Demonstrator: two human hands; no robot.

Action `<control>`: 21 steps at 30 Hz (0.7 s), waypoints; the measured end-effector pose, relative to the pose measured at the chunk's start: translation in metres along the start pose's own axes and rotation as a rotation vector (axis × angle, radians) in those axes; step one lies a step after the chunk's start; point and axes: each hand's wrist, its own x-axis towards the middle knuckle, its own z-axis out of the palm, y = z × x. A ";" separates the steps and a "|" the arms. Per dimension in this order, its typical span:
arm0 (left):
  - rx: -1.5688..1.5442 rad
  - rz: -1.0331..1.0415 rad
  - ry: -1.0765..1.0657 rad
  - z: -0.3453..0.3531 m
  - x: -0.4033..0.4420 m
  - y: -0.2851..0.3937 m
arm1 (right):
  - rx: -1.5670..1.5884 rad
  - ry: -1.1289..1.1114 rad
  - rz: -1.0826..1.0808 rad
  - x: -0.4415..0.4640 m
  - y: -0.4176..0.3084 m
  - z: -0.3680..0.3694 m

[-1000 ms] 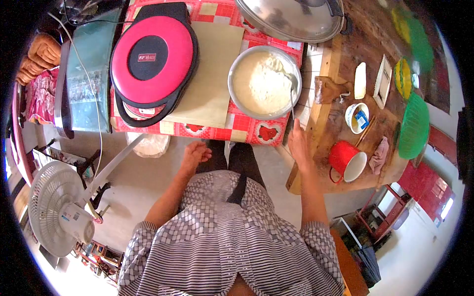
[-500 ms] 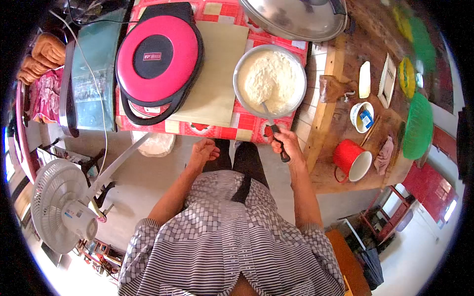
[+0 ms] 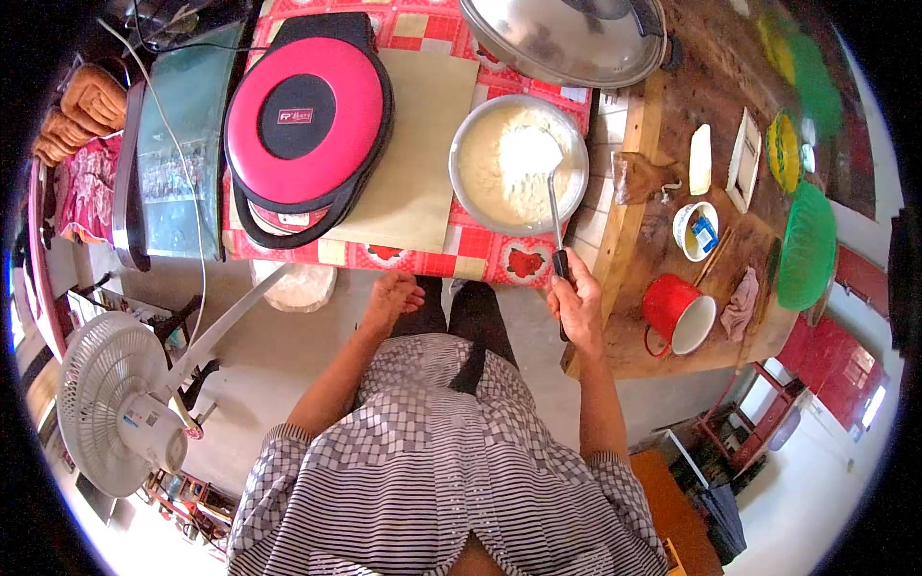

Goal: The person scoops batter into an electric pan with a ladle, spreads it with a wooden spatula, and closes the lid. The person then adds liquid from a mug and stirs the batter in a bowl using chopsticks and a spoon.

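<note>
My right hand [image 3: 579, 302] is wrapped round the black handle of a metal spatula [image 3: 554, 213]. Its broad head, bright with glare, rests over pale, wet batter [image 3: 490, 158] inside a metal bowl [image 3: 459, 197]. The bowl stands near the front right corner of a red patterned tablecloth [image 3: 480, 247]. Loosely curled, my left hand [image 3: 389, 300] hangs in front of the table edge with nothing visible in it. To the left of the bowl is a closed pink and black electric griddle [image 3: 360, 115], partly on a beige board [image 3: 423, 144].
A large metal lid [image 3: 567, 43] lies behind the bowl. The wooden table [image 3: 624, 317] at right bears a red mug [image 3: 669, 302], a small white cup [image 3: 684, 230] and a green basket [image 3: 809, 245]. A white fan [image 3: 120, 403] stands at left.
My right hand has moved right and slightly down with the spatula. The spatula's head has come up from within the batter and shows near the bowl's far right side. My left hand stays put.
</note>
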 end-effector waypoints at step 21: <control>0.014 -0.081 -0.001 -0.007 0.001 -0.001 | -0.924 0.056 -0.077 0.033 0.038 -0.012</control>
